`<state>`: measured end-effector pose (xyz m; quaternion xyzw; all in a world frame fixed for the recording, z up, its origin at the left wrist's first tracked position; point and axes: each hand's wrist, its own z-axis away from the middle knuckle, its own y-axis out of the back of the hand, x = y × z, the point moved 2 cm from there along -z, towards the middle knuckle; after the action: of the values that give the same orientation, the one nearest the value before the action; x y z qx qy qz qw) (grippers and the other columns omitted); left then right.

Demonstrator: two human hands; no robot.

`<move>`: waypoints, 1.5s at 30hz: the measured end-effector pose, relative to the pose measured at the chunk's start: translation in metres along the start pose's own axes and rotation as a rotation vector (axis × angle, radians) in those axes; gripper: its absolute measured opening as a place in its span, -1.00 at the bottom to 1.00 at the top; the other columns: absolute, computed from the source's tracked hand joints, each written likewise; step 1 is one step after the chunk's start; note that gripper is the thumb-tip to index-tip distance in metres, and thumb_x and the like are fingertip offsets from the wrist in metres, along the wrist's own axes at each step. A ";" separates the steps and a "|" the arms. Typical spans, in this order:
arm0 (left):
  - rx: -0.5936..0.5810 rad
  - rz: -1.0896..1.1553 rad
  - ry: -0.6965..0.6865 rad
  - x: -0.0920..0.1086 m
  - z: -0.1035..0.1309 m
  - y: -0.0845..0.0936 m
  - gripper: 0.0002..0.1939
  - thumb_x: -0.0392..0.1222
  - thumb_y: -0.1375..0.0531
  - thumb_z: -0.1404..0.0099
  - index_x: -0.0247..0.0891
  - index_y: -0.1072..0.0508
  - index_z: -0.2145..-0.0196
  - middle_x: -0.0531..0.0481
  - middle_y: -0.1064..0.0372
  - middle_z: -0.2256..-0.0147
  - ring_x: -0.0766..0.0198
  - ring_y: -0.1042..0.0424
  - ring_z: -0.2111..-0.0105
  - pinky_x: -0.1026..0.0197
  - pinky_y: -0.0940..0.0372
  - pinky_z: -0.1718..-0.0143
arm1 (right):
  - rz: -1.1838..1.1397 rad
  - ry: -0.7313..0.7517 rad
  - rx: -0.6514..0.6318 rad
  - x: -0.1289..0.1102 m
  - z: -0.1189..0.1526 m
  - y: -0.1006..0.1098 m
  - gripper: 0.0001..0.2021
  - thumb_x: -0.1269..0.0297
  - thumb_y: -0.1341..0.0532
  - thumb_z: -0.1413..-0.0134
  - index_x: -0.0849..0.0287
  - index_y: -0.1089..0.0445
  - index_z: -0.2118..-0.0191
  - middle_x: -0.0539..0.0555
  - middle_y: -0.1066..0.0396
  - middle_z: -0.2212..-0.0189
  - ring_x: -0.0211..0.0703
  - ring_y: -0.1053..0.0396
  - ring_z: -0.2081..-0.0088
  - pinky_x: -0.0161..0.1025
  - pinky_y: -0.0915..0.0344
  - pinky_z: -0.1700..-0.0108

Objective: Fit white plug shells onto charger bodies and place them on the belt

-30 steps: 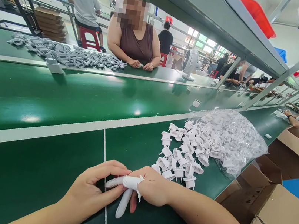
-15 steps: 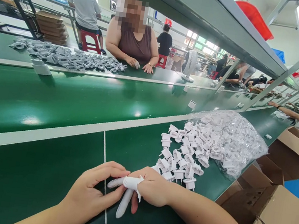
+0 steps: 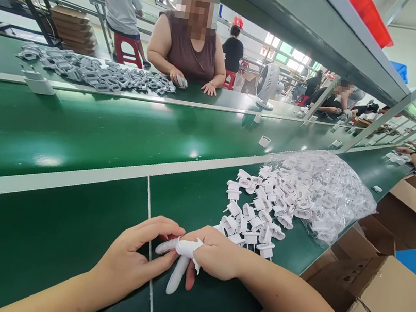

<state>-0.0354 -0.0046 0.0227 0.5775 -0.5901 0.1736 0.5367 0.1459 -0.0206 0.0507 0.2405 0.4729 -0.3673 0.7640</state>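
My left hand (image 3: pixel 136 255) meets my right hand (image 3: pixel 214 255) over the near bench. Its thumb and fingertips close in a pinch on one of the white finger cots (image 3: pixel 187 248) that cover some digits of my right hand. The cot on the right thumb has a ragged, torn-looking edge. My right hand's fingers point down and apart, one of them bare, and nothing lies between them. Beyond my right wrist is a pile of white plastic plug housings (image 3: pixel 259 205) with pins, spilling from a clear plastic bag (image 3: pixel 342 202).
A green conveyor belt (image 3: pixel 117 132) with a pale rail (image 3: pixel 84 174) runs across, carrying some plug pieces (image 3: pixel 39 83). Opposite sits a co-worker (image 3: pixel 190 49) beside a grey heap of parts (image 3: pixel 95 71) and a fan (image 3: pixel 267 86). Cardboard boxes (image 3: pixel 397 299) stand at the right; a shelf beam (image 3: pixel 309 25) hangs overhead.
The view has tilted slightly. My hands keep nearly the same hold on each other. The plug piece on the far left of the belt has shifted left, and the co-worker opposite now holds a small part.
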 end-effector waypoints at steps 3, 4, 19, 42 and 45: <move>-0.036 0.037 0.006 -0.002 0.001 -0.002 -0.89 -0.17 -0.30 -0.27 -0.12 -0.61 0.22 -0.04 -0.57 0.25 0.20 -0.55 0.31 0.27 -0.45 0.28 | 0.043 -0.016 0.012 -0.004 0.003 0.001 -0.79 0.30 -0.16 -0.25 0.25 -0.53 0.26 -0.06 -0.43 0.61 -0.27 -0.40 0.53 -0.33 -0.25 0.33; -0.039 0.034 0.018 -0.002 0.001 -0.002 -0.87 -0.17 -0.30 -0.27 -0.11 -0.60 0.21 -0.03 -0.57 0.24 0.20 -0.55 0.30 0.27 -0.45 0.27 | 0.059 -0.012 0.018 -0.005 0.004 0.002 -0.78 0.30 -0.16 -0.24 0.26 -0.55 0.24 -0.05 -0.44 0.61 -0.27 -0.40 0.52 -0.33 -0.26 0.34; 0.002 0.088 0.276 -0.005 -0.007 0.000 -0.61 0.08 -0.30 -0.26 -0.15 -0.52 0.04 -0.10 -0.56 0.21 0.14 -0.53 0.29 0.09 -0.53 0.18 | 1.047 0.026 0.917 -0.005 0.002 0.080 -0.44 0.18 -0.23 -0.25 0.31 -0.28 -0.30 0.33 -0.36 -0.18 0.23 -0.13 -0.32 0.22 0.03 -0.38; -0.011 0.107 0.361 -0.003 -0.013 0.000 -0.57 0.15 -0.33 -0.22 -0.17 -0.54 0.08 -0.11 -0.57 0.22 0.11 -0.54 0.24 0.09 -0.52 0.12 | 0.827 0.370 0.824 0.000 0.002 0.071 -0.43 0.74 -0.12 0.23 0.20 -0.48 0.04 0.08 -0.30 0.26 -0.02 -0.25 0.11 -0.16 -0.31 0.18; -0.024 0.118 0.372 -0.002 -0.013 0.001 -0.59 0.14 -0.33 -0.24 -0.16 -0.54 0.07 -0.10 -0.56 0.22 0.12 -0.54 0.23 0.09 -0.51 0.12 | 0.777 0.384 0.760 -0.001 0.002 0.067 -0.38 0.75 -0.07 0.19 0.16 -0.44 -0.02 0.05 -0.30 0.29 -0.09 -0.28 0.15 -0.22 -0.31 0.23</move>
<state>-0.0311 0.0073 0.0260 0.4935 -0.5154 0.3015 0.6323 0.1996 0.0197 0.0533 0.7167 0.3146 -0.1535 0.6032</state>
